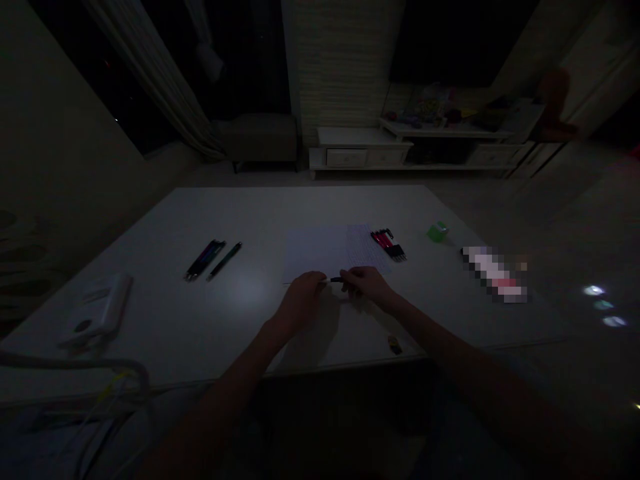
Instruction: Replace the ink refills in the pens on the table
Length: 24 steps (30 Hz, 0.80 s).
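The room is dim. Both my hands meet over the middle of a white table, just in front of a sheet of paper. My left hand is closed with its fingertips pinched on one end of a thin pen. My right hand is closed round the dark other end of the same pen. The pen lies level between the two hands, close above the tabletop. How the pen is put together is too dark to make out.
Two or three dark pens lie at the left; a bunch of red and black pens lies right of the paper. A green object and a blurred object sit at the right; a white device with cables sits at the left edge.
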Tool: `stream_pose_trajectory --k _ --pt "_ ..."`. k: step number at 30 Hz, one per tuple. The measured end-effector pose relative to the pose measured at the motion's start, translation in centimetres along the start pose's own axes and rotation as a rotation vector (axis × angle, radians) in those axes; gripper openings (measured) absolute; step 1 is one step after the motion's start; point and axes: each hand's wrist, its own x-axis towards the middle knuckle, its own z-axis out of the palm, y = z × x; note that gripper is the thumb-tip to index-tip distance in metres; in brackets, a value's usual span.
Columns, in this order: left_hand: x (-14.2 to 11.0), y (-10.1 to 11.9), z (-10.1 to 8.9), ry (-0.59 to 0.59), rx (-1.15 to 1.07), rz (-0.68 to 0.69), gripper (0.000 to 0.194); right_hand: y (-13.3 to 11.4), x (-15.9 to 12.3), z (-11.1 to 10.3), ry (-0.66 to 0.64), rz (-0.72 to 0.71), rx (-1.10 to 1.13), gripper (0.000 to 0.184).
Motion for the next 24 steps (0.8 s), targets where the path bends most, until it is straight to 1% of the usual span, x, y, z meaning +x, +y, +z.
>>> stream_pose_trajectory --k 3,7,12,18,20,24 --pt "-0.1 0.2 -0.3 -0.001 0.035 0.003 0.02 -0.2 -0.1 -0.3 0.019 -0.107 -0.01 0.032" --pt "-0.2 0.3 -0.8 0.002 0.035 -0.021 0.022 -0.5 -0.2 -1.0 0.069 -0.174 -0.047 0.029" --pt "-0.3 0.7 -1.3 -0.029 0.115 0.034 0.026 -0.6 -0.3 -1.4 0.05 -0.174 -0.046 0.031" --pt "-0.5 0.5 -1.3 -0.065 0.221 0.036 0.024 -0.8 -0.6 -1.5 0.022 -0.159 -0.082 0.028" --pt "-0.7 0.2 -1.4 -0.069 0.228 0.027 0.025 -0.9 -0.8 -2.2 0.028 -0.153 -0.099 0.027" --pt "-1.2 -0.5 -1.8 -0.062 0.215 -0.012 0.028 -0.6 -0.8 -4.5 0.056 -0.104 -0.14 0.027"
